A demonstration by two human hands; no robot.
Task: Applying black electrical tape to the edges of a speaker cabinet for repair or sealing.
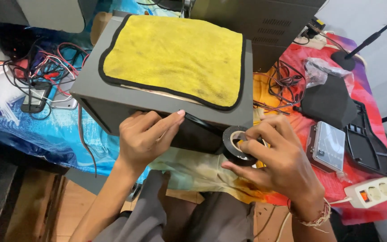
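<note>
A grey box-shaped case (113, 96) lies on the table with a yellow cloth (175, 56) spread over its top. My left hand (146, 136) presses its index finger along a strip of black tape on the case's near face. My right hand (274, 161) grips a roll of black tape (234, 144) just to the right of that face, with the strip running from the roll toward my left fingers.
Tangled wires and a small meter (34, 96) lie at the left on a blue sheet. At the right are a white power strip (374, 190), a small grey device (327, 145), a black plastic part (365, 143) and more cables. A dark metal cabinet (265, 22) stands behind.
</note>
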